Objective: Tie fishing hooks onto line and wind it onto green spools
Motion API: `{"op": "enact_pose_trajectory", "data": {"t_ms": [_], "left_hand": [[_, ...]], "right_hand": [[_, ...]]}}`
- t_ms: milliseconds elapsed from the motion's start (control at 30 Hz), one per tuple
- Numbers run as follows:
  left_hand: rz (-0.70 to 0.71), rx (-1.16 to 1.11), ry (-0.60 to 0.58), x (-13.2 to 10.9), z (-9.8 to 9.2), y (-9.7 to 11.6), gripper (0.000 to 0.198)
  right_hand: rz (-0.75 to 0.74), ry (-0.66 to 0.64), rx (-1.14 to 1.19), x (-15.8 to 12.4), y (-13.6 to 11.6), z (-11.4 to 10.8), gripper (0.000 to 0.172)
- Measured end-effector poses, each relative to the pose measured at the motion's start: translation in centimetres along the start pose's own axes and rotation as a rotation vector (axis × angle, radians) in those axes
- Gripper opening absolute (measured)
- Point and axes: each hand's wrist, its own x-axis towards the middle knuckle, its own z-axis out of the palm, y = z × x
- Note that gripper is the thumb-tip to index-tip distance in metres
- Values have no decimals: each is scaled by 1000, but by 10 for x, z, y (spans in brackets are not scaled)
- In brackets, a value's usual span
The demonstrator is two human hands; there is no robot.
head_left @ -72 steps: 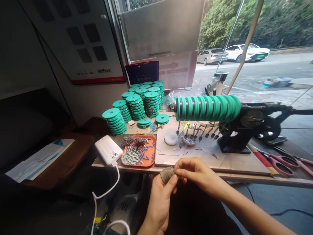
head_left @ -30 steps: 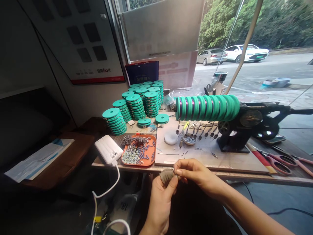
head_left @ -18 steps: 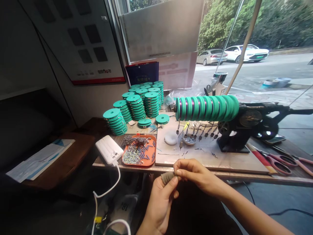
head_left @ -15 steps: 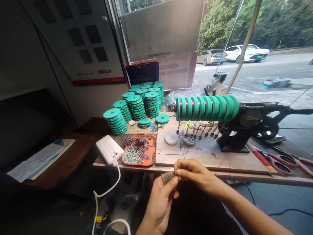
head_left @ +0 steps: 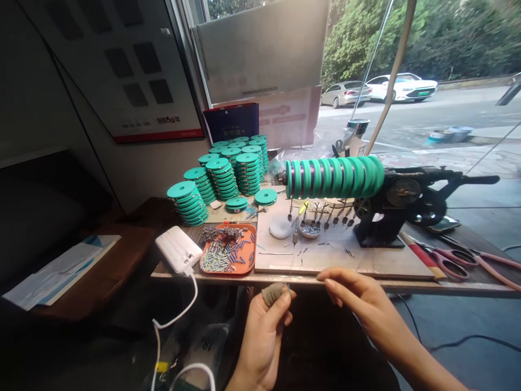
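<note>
My left hand point(head_left: 266, 334) is closed below the table's front edge, thumb pressed against the index finger. A grey-brown cloth wrap point(head_left: 272, 294) covers that index finger. A thin bluish tip shows at the pinch, too small to name. To its right, my right hand point(head_left: 360, 296) is held apart from it, fingers stretched forward and thumb separate, with nothing visible in them. Beyond the hands is a wooden board point(head_left: 280, 264) with small metal fittings and a thin rod. Above it, a black winding machine point(head_left: 401, 195) carries a row of green foam spools point(head_left: 334, 178) with fittings dangling on lines.
Left of the board, an orange tray point(head_left: 246, 266) holds small metal and coloured tube pieces. Beside it lies a white power bank point(head_left: 178, 250) with a cable. Stacked green spools point(head_left: 220, 176) stand behind. A small bowl point(head_left: 310, 231) holds beads; scissors point(head_left: 451, 266) lie right.
My right hand has parted from the left and moved to the right, its fingers opening. My left hand keeps its pinch in nearly the same place. The whole view has shifted slightly.
</note>
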Motion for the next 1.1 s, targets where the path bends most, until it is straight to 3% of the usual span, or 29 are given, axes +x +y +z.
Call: {"op": "enact_pose_trajectory", "data": {"t_ms": [100, 367, 433, 700, 867, 1100], "left_hand": [[59, 71, 35, -3, 0, -3, 13], [388, 443, 38, -8, 7, 3, 11], [414, 479, 23, -8, 6, 5, 12], [96, 190, -191, -4, 2, 7, 12], [-11, 114, -199, -5, 2, 10, 13], [-49, 85, -167, -5, 5, 15, 10]], "right_hand": [[59, 52, 4, -14, 8, -3, 30], [-66, -252, 78, 5, -19, 27, 24], [-68, -310, 110, 12, -21, 29, 26], [11, -561, 295, 28, -9, 24, 26], [3, -620, 284, 32, -8, 22, 26], [-16, -628, 253, 37, -11, 27, 26]]}}
